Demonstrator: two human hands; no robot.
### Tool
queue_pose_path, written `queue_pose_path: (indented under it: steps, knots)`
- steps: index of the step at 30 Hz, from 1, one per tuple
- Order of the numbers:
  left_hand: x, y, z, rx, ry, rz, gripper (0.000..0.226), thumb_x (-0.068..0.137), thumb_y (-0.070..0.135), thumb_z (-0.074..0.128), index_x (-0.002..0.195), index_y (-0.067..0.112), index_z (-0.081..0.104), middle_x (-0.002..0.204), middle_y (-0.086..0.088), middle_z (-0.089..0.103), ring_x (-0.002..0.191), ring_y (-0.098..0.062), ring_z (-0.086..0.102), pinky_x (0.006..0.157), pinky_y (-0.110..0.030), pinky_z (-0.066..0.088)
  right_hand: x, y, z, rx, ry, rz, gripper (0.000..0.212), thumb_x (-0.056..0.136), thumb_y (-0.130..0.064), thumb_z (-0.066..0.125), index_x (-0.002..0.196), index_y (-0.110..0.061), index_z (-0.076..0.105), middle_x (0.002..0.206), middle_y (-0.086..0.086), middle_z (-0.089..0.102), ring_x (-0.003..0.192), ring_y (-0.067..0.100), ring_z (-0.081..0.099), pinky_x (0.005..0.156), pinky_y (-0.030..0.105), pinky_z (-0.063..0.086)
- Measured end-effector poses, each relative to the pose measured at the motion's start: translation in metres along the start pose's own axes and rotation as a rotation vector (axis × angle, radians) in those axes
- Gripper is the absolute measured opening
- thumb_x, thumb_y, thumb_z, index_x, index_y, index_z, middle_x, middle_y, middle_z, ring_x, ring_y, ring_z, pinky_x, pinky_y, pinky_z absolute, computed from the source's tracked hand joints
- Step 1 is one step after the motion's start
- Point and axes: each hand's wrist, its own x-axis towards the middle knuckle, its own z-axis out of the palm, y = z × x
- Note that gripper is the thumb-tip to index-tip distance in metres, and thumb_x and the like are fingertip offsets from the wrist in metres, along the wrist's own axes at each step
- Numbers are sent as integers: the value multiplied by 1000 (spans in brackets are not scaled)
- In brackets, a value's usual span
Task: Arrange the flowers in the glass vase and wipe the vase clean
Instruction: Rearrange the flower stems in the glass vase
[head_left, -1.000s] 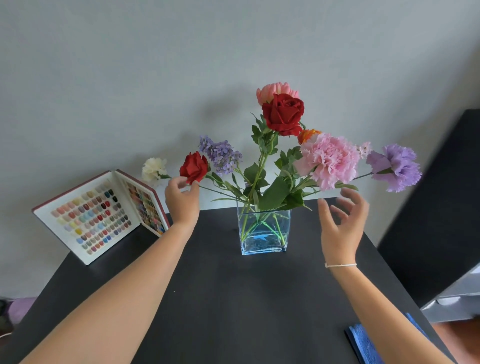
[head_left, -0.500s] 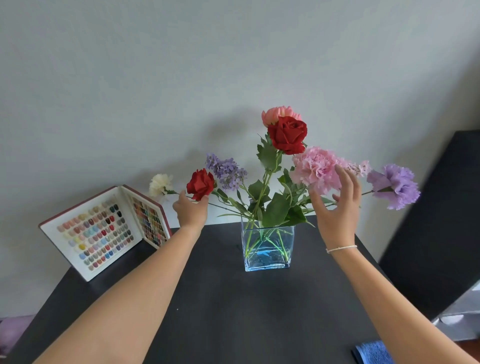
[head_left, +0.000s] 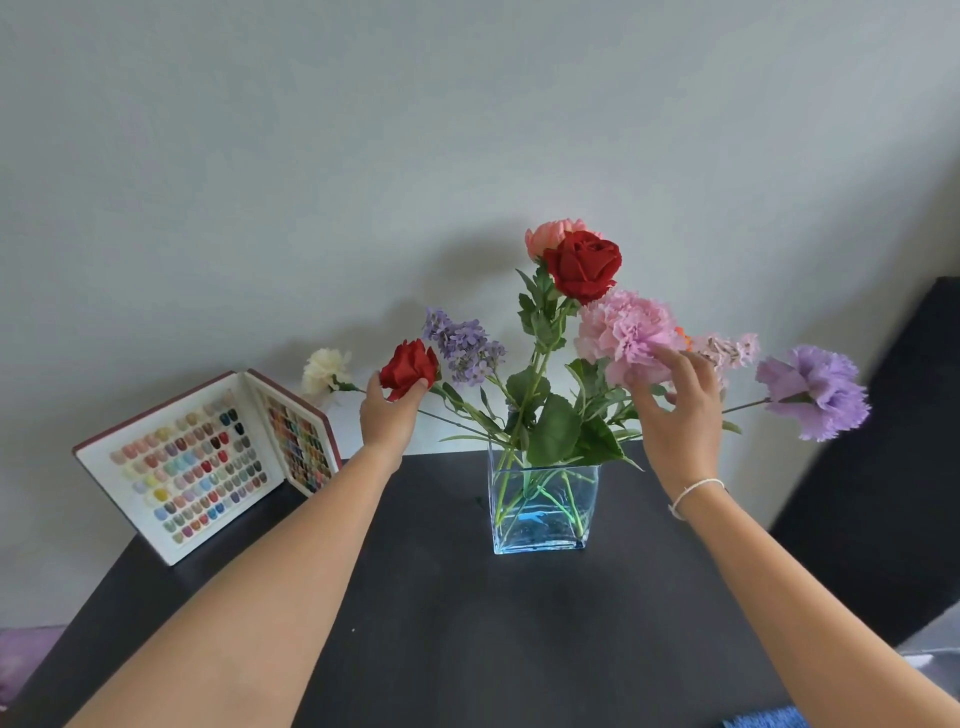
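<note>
glass vase stands mid-bench holding the flowers. left hand pinches the low red rose; right hand, fingers spread, touches the pink carnation. tugging sideways could tip the vase.

We see a square glass vase standing on the black table, with flowers in it. Left of the vase, an open case of coloured nail samples leans by the wall. A blue cloth lies at the table's near right edge.
</note>
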Motion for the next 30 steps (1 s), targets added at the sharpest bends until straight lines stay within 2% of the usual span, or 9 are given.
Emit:
queue_pose_path:
  steps: [4, 8, 10, 12, 16, 19, 21, 24, 30]
  knots:
    - [5, -2, -4, -28, -1, 15, 54, 83, 34, 64, 130, 25, 39, 114, 2, 49, 108, -22, 47, 100, -51, 42, 12, -9, 9, 17, -16, 2, 27, 83, -27, 62, 108, -19, 58, 112, -2, 45, 100, 22, 50, 86, 42, 48]
    - [10, -4, -2, -97, -8, -15, 56, 85, 36, 62, 133, 25, 36, 128, -3, 48, 106, -19, 46, 80, -39, 45, 33, -14, 23, -20, -32, 39, 27, 79, -22, 63, 103, -12, 56, 118, 7, 48, 94, 18, 47, 77, 25, 37]
    - [12, -6, -3, -121, 2, -25, 59, 85, 36, 61, 136, 23, 33, 132, -3, 47, 108, -19, 46, 78, -38, 44, 42, -14, 30, -36, -36, 60, 30, 79, -19, 64, 106, -10, 55, 120, 10, 49, 89, 13, 43, 74, 17, 30]
    - [13, -8, -4, -117, 14, -10, 58, 86, 35, 60, 136, 22, 34, 132, -3, 48, 107, -18, 46, 80, -38, 45, 47, -14, 37, -53, -44, 66, 31, 78, -17, 64, 106, -8, 55, 118, 12, 52, 88, 13, 40, 72, 18, 28]
    - [15, -8, -2, -81, 17, 67, 49, 85, 29, 62, 130, 22, 42, 116, 3, 52, 107, -18, 49, 101, -47, 43, 49, -13, 44, -54, -22, 56, 36, 79, -18, 63, 113, -11, 53, 115, 12, 56, 86, 12, 39, 66, 18, 24]
    - [17, -3, 1, -28, 23, 146, 36, 83, 26, 64, 117, 25, 50, 107, 6, 54, 103, -16, 52, 98, -46, 46, 51, -14, 47, -48, -26, 45, 42, 81, -20, 61, 122, -22, 50, 119, 5, 56, 85, 7, 39, 63, 15, 29]
    - [18, -3, 3, 3, 24, 204, 35, 82, 25, 65, 115, 23, 52, 109, 4, 57, 95, -6, 55, 93, -35, 48, 53, -14, 49, -88, -56, 25, 38, 81, -19, 61, 119, -19, 53, 115, 7, 59, 84, 10, 41, 61, 19, 31]
    - [16, -4, 5, 42, 37, 259, 37, 81, 24, 67, 116, 20, 54, 110, 4, 58, 82, 10, 53, 80, -13, 39, 55, -11, 48, -135, -73, 5, 21, 78, -16, 62, 99, -12, 57, 96, 10, 60, 75, 21, 46, 53, 27, 31]
    - [13, -5, 11, 74, 44, 255, 37, 81, 24, 66, 115, 16, 56, 104, 5, 59, 96, -11, 53, 84, -22, 39, 52, -6, 39, -151, -47, 33, 18, 77, -8, 60, 95, -8, 59, 89, 10, 60, 77, 28, 51, 61, 29, 36]
